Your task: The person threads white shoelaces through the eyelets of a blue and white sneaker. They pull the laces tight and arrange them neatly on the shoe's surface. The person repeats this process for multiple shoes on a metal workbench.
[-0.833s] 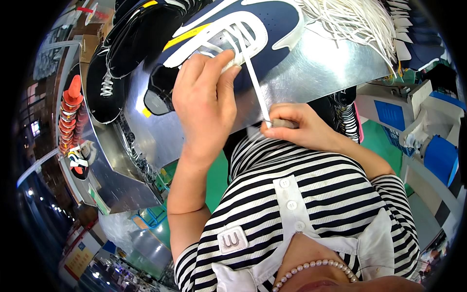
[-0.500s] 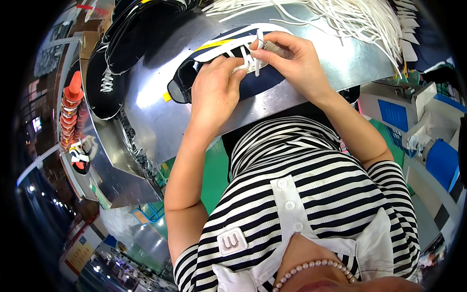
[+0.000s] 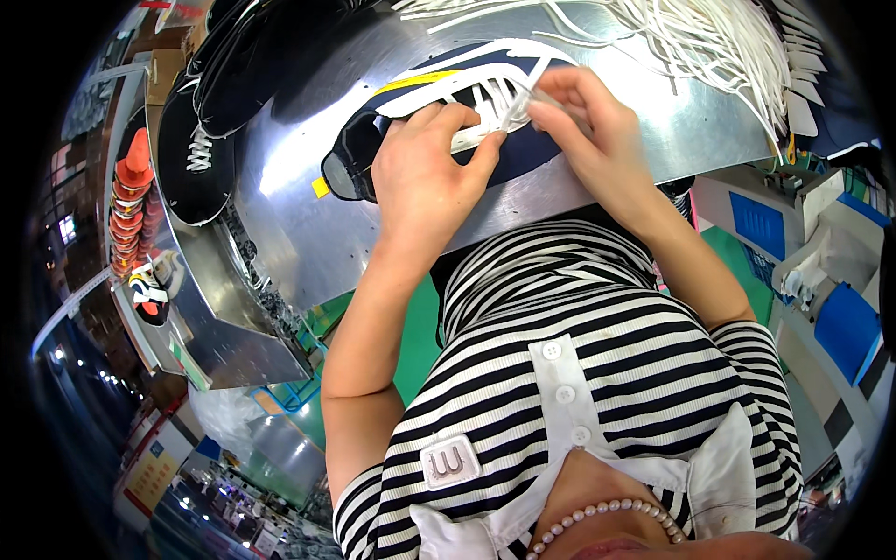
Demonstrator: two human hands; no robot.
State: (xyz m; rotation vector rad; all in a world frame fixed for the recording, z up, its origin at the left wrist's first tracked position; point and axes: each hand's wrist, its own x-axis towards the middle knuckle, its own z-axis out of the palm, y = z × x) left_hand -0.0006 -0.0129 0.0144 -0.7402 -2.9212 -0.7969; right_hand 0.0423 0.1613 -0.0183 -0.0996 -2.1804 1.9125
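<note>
A navy shoe [image 3: 534, 152] with a yellow stripe and white trim lies on the metal table, its heel end to the left. White lacing crosses its throat. My left hand [image 3: 425, 182] grips the shoe at its opening; the curled fingers reach in and the thumb presses by the near eyelet row. At the toe-side end of the lacing, my right hand [image 3: 602, 135] is closed, thumb and forefinger at a white shoelace [image 3: 539, 73] that slants up from the eyelets. Blur and the fingers hide whatever else lies in that palm.
Many loose white laces [image 3: 714, 47] spread over the far right of the metal table [image 3: 308, 247]. Black shoes [image 3: 198, 163] are piled at the far left. Beyond the left edge stands a stack of orange-red pieces [image 3: 129, 210]. White and blue bins [image 3: 756, 224] are at the right.
My right hand has shifted slightly right, and the lace end now slants instead of hanging upright. The beige piece seen in that hand is no longer plain. My left thumb has stretched toward the eyelets.
</note>
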